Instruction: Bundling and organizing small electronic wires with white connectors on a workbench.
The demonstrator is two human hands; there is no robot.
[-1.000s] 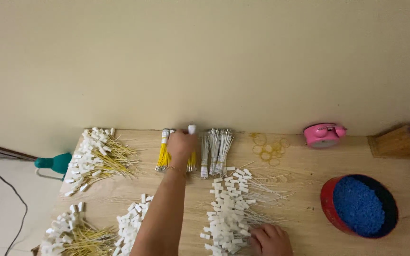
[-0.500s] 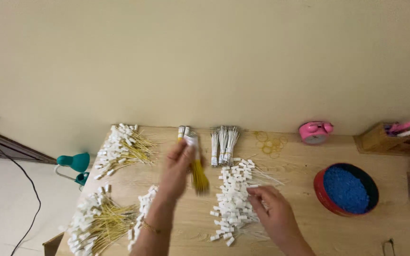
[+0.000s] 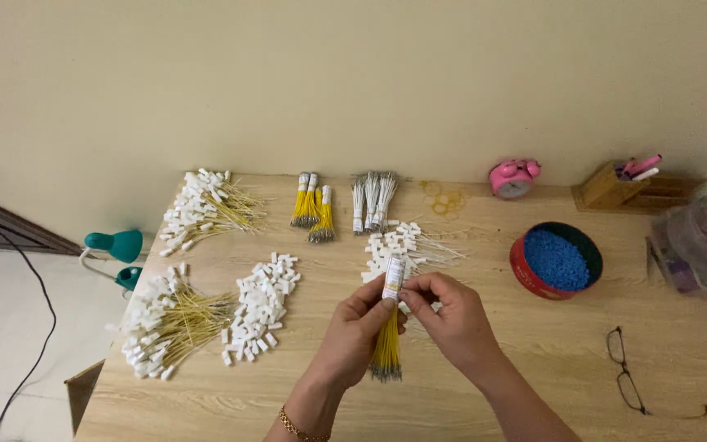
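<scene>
1. Wooden table (image 3: 533,376) against a plain beige wall; all items sit on its top.
2. Back row, left to right: a loose heap of yellow wires with white tags (image 3: 206,209), three banded yellow bundles (image 3: 312,209), a few banded grey-white bundles (image 3: 371,200), some thin rubber bands (image 3: 443,196), a pink alarm clock (image 3: 514,177), a wooden pen holder (image 3: 615,187).
3. Left front: a second tagged yellow heap (image 3: 165,323), and just beside it a pile of small white connectors (image 3: 259,303).
4. Centre: a heap of white-tagged pale wires (image 3: 403,245), lying just behind the hands, partly hidden by them.
5. Right: a red round tin of blue pellets (image 3: 556,260), a clear plastic container (image 3: 701,241) at the edge, black glasses (image 3: 628,376) near the front.
6. Off the table on the left: a teal desk lamp (image 3: 116,245) and a black cable.
7. Nothing lies between the hands and the front edge; bare wood under them.
8. Left hand (image 3: 353,331) is closed around a yellow wire bundle (image 3: 386,348), fingers wrapped at its upper half, held upright above the table centre.
9. Right hand (image 3: 452,315) pinches the top of the same bundle with thumb and fingertips; the other fingers are curled.
10. The bundle: tight yellow strands, a white paper band with an orange strip at the top, grey metal tips at the bottom end, which hangs free below the left hand.
</scene>
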